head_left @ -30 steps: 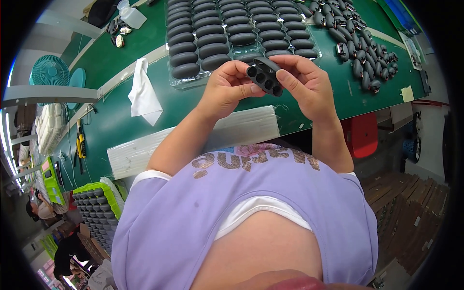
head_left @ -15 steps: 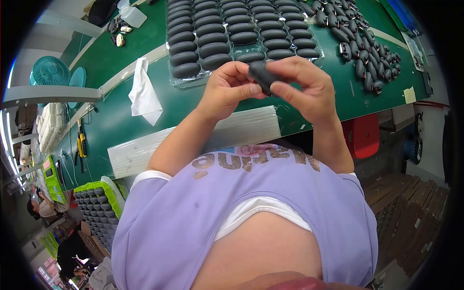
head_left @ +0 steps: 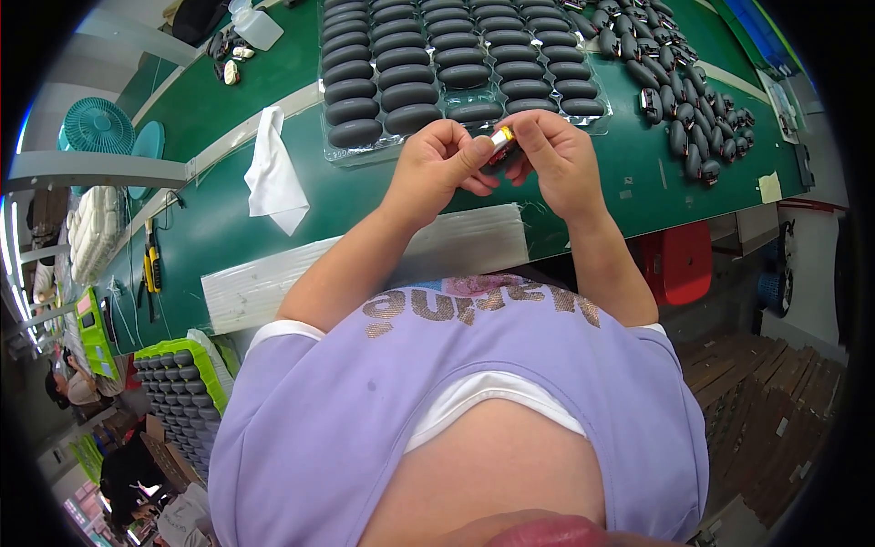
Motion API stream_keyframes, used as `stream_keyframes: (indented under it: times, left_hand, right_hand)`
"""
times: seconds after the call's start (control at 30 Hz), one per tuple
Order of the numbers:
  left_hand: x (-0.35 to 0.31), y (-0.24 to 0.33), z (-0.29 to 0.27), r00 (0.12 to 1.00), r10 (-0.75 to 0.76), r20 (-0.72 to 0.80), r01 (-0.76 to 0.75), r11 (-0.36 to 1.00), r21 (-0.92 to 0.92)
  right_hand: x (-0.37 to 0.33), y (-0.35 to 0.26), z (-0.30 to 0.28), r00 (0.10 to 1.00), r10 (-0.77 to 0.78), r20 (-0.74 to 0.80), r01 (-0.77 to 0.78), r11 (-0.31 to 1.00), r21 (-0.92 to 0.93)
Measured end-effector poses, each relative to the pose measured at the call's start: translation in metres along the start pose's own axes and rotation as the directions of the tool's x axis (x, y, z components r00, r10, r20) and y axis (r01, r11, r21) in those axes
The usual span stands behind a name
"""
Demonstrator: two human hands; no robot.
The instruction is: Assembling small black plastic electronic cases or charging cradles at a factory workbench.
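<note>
Both hands hold a small dark grey oval casing (head_left: 497,164) between them, just in front of the tray. Its open side shows a silver and yellow part and a bit of red. My left hand (head_left: 433,169) pinches it from the left, while my right hand (head_left: 563,164) has its fingers closed round the other side. Beyond them lies a clear plastic tray (head_left: 339,157) with rows of smooth dark grey oval casings (head_left: 355,133). One pocket near the front shows bare plastic. To the right is a loose heap of similar casings (head_left: 679,139), several showing red and silver parts.
A white cloth (head_left: 275,178) lies on the green table, left of my forearms. Along the near edge runs a whitish plastic-wrapped strip (head_left: 264,287). Yellow-handled pliers (head_left: 153,269) and a teal fan (head_left: 97,128) are at left, a white bottle (head_left: 257,27) behind. A red stool (head_left: 684,260) stands at right.
The casing has been turned over, from its smooth dark outside to the open side with silver, yellow and red. My right hand has moved slightly left, closer to my left hand.
</note>
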State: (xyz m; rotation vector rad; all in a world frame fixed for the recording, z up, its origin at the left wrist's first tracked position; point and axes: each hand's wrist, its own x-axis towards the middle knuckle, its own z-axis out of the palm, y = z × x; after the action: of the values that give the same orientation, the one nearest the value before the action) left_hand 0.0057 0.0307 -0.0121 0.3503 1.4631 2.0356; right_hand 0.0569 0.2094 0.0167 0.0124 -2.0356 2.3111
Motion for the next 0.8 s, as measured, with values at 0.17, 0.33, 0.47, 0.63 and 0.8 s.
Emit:
stream_keyframes:
  times: [0.17,0.33,0.47,0.63,0.8]
  left_hand:
    - [0.001,0.0,-0.005,0.966,-0.137,0.218,0.215,0.893,-0.394]
    - [0.001,0.005,-0.009,0.961,-0.141,0.238,0.244,0.838,-0.488]
    - [0.004,0.017,-0.01,0.99,-0.048,0.131,0.11,0.843,-0.526]
    - [0.008,0.023,-0.016,0.999,-0.037,0.029,0.046,0.887,-0.46]
    - [0.008,0.026,-0.015,0.999,-0.019,-0.043,-0.004,0.873,-0.488]
  right_hand:
    - [0.014,0.006,0.014,0.998,-0.015,-0.059,0.012,0.999,-0.045]
    - [0.021,0.01,0.022,0.966,-0.247,-0.071,0.212,0.923,-0.322]
    - [0.024,-0.002,0.017,0.882,-0.412,0.227,0.469,0.812,-0.349]
    - [0.037,-0.007,0.015,0.808,-0.486,0.334,0.589,0.631,-0.505]
    - [0.046,-0.01,0.016,0.822,-0.428,0.376,0.565,0.694,-0.446]
